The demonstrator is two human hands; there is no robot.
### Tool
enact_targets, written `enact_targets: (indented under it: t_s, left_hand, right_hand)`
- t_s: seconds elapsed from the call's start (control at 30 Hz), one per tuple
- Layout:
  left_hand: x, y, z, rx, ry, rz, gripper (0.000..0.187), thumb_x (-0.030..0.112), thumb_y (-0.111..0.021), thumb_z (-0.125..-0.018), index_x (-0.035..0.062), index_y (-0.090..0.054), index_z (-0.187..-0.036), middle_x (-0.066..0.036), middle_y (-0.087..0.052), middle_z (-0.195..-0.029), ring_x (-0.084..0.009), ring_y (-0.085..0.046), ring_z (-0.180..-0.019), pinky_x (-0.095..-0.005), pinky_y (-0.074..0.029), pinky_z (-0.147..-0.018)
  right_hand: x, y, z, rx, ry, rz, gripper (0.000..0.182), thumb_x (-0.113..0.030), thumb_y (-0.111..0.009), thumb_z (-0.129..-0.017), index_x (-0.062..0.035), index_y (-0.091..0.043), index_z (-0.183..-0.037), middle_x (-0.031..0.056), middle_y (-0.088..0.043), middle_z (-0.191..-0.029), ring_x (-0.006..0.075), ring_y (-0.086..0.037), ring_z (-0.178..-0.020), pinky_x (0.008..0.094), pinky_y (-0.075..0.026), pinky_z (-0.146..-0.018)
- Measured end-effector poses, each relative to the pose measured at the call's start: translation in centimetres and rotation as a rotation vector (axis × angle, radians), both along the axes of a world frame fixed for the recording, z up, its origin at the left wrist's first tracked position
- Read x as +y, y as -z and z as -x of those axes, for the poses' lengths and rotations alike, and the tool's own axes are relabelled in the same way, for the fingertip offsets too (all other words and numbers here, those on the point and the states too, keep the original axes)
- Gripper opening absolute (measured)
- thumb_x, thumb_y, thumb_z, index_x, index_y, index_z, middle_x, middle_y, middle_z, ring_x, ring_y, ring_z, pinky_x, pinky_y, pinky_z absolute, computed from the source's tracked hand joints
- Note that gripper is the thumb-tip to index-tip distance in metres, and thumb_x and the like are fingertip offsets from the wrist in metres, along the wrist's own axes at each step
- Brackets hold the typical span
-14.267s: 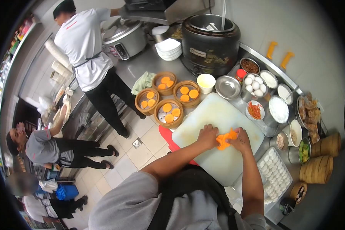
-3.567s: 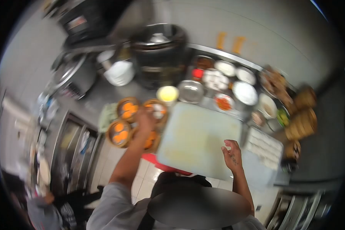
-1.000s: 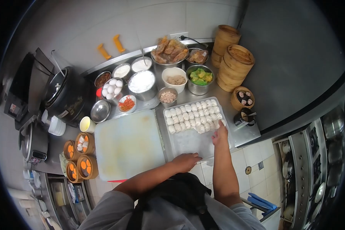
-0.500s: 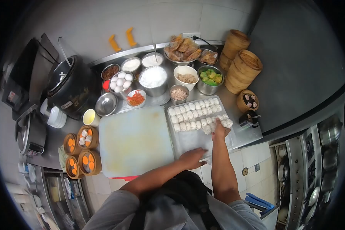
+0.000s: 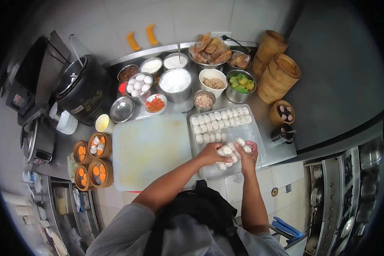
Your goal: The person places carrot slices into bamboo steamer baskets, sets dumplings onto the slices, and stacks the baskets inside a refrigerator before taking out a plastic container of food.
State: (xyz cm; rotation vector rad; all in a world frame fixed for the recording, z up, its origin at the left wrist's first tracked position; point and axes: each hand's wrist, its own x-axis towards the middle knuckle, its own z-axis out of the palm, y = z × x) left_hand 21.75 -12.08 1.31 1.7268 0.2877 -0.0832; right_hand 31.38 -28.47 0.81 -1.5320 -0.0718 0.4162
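Note:
A clump of white pleated dumplings hangs between my two hands, a little over the near part of a clear plastic tray. My left hand grips the clump's left end with fingers curled round it. At the other end, my right hand holds it between thumb and fingers. Farther back in the tray lie rows of dumplings packed side by side. Beside the tray on the left is a large pale cutting board.
Behind the board stand bowls of eggs, white powder, pink filling and green-yellow pieces. Bamboo steamers are stacked at right; several more hold orange slices at left. A black cup stands near the counter's right edge.
My left hand has come up from the tray's near edge onto the dumplings. The nearest row's right part has been lifted as a clump toward me. The view has shifted slightly.

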Motion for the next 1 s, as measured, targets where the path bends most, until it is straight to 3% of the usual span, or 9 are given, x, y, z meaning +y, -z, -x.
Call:
enact_targets:
  t_s: [0.17, 0.3, 0.47, 0.53, 0.6, 0.67, 0.73, 0.8, 1.0]
  left_hand:
    - [0.5, 0.2, 0.3, 0.153, 0.059, -0.09, 0.064, 0.04, -0.09, -0.062, 0.0008, -0.067, -0.107, -0.008, -0.069, -0.098, -0.0171, -0.063, -0.091, -0.0305, -0.048, -0.083]
    - [-0.4, 2.1, 0.5, 0.093, -0.038, -0.282, 0.067, 0.042, -0.089, -0.061, -0.0015, -0.066, -0.106, -0.013, -0.069, -0.095, -0.0244, -0.066, -0.089, -0.0336, -0.05, -0.083]
    - [-1.0, 1.6, 1.9, 0.023, -0.16, -0.429, 0.061, 0.041, -0.085, -0.069, 0.0006, -0.063, -0.109, -0.01, -0.067, -0.095, -0.0214, -0.065, -0.084, -0.0345, -0.054, -0.074]
    - [-0.4, -1.0, 1.8, 0.334, -0.318, 0.098, 0.051, 0.04, -0.08, -0.077, 0.0049, -0.063, -0.11, -0.006, -0.064, -0.093, -0.0153, -0.062, -0.079, -0.0305, -0.053, -0.06]
    - [-0.1, -0.4, 2.0, 0.302, -0.453, 0.178, 0.042, 0.038, -0.074, -0.083, 0.0078, -0.063, -0.109, -0.003, -0.062, -0.088, -0.0109, -0.059, -0.076, -0.0266, -0.05, -0.05]
    - [0.1, -1.2, 2.0, 0.326, -0.62, 0.278, 0.039, 0.037, -0.071, -0.085, 0.0081, -0.063, -0.109, -0.004, -0.063, -0.09, -0.0123, -0.06, -0.078, -0.0298, -0.051, -0.051]
    - [-0.9, -0.4, 1.3, 0.235, -0.772, 0.307, 0.037, 0.038, -0.069, -0.086, 0.0086, -0.063, -0.108, -0.005, -0.063, -0.09, -0.0137, -0.059, -0.072, -0.0319, -0.05, -0.049]
    - [-1.2, 3.2, 1.0, 0.004, -0.818, 0.575, 0.042, 0.044, -0.065, -0.087, 0.0049, -0.062, -0.102, -0.007, -0.062, -0.085, -0.0169, -0.055, -0.059, -0.0317, -0.043, -0.045]
    - [2.9, -5.3, 8.1, 0.154, -0.982, 0.604, 0.043, 0.049, -0.06, -0.091, 0.0064, -0.06, -0.09, -0.004, -0.057, -0.076, -0.0151, -0.053, -0.062, -0.031, -0.04, -0.044]
  right_hand:
    - [-1.4, -2.8, -2.1, 0.205, -0.513, 0.264, 0.044, -0.032, -0.084, -0.074, -0.007, -0.065, -0.105, 0.0025, -0.068, -0.089, 0.0133, -0.064, -0.08, 0.0323, -0.051, -0.064]
    - [-1.2, -0.9, -4.0, 0.15, -0.54, 0.38, 0.051, -0.035, -0.085, -0.072, -0.0049, -0.065, -0.108, 0.0045, -0.07, -0.092, 0.0144, -0.065, -0.083, 0.0327, -0.052, -0.069]
    - [-2.8, 1.5, -7.3, -0.133, -0.433, 0.598, 0.053, -0.038, -0.083, -0.075, 0.0032, -0.065, -0.105, 0.0084, -0.069, -0.089, 0.0191, -0.065, -0.079, 0.0329, -0.051, -0.074]
    - [-2.1, 0.3, -6.5, -0.296, -0.414, 0.778, 0.052, -0.035, -0.08, -0.078, 0.0049, -0.064, -0.107, 0.0137, -0.067, -0.096, 0.0248, -0.064, -0.088, 0.0372, -0.05, -0.077]
    - [-1.3, -2.6, -4.4, -0.965, -0.235, 0.884, 0.058, -0.036, -0.074, -0.081, 0.006, -0.059, -0.119, 0.0228, -0.057, -0.123, 0.0377, -0.058, -0.107, 0.0443, -0.047, -0.091]
    - [0.7, -5.2, -1.8, -1.037, -0.279, 0.741, 0.057, -0.034, -0.068, -0.085, 0.0027, -0.054, -0.126, 0.0216, -0.054, -0.124, 0.0393, -0.055, -0.108, 0.0455, -0.045, -0.092]
    - [3.1, -6.5, 2.4, -0.646, -0.592, 0.329, 0.053, -0.034, -0.064, -0.088, -0.0017, -0.053, -0.128, 0.0203, -0.056, -0.118, 0.0377, -0.056, -0.104, 0.0439, -0.044, -0.093]
    - [5.0, -3.0, 4.1, -0.869, -0.619, 0.204, 0.041, -0.032, -0.06, -0.092, -0.0036, -0.057, -0.121, 0.0186, -0.058, -0.11, 0.0353, -0.058, -0.099, 0.0417, -0.046, -0.089]
    - [10.2, -4.9, 7.6, -0.855, -0.808, 0.134, 0.028, -0.027, -0.056, -0.097, 0.0004, -0.058, -0.102, 0.0132, -0.06, -0.097, 0.0275, -0.059, -0.089, 0.034, -0.046, -0.082]
